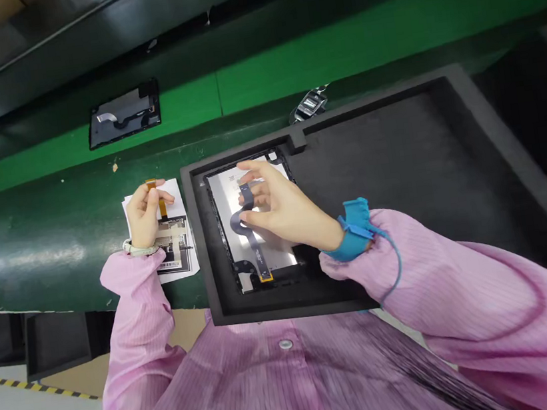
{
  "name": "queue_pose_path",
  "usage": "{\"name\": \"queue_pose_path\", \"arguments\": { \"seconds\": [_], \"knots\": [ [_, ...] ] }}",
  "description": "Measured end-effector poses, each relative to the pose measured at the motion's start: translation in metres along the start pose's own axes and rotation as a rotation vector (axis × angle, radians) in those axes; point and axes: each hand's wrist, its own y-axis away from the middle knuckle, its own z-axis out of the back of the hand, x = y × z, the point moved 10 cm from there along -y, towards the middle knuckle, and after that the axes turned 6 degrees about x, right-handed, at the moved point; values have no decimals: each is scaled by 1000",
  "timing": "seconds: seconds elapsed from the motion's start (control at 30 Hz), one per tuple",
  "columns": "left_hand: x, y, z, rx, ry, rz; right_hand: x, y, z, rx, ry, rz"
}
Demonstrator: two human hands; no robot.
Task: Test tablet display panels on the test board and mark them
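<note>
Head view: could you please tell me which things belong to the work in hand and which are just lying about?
In hand: right hand pinching the grey flex cable on the panel in the foam tray; left hand holding an orange strip over the printed sheet.
Lying about: second panel on the green belt; metal part behind the tray.

The right hand (281,207) pinches a grey flex cable (246,225) over the panel (231,187) lying in a black foam tray (400,168), while the left hand (146,211) holds an amber strip (159,200) above a printed sheet (172,242) on the green tabletop (55,227).
</note>
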Motion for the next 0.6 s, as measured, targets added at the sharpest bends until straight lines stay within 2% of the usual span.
{"name": "queue_pose_path", "arguments": {
  "seconds": [0.1,0.23,0.3,0.4,0.47,0.6],
  "knots": [
    [-7,5,-9,69,27,-16,-11,-1,-12,49,-394,-62],
    [-24,11,-23,185,-191,-109,-10,0,-33,149,-475,-45],
    [-33,14,-33,250,-347,-184,-3,1,-41,203,-407,31],
    [-40,18,-43,300,-484,-248,13,3,-48,269,-184,205],
    [-40,21,-47,332,-504,-256,20,4,-51,299,-33,301],
    [-34,26,-61,479,-454,-220,27,1,-59,366,184,428]
  ]
}}
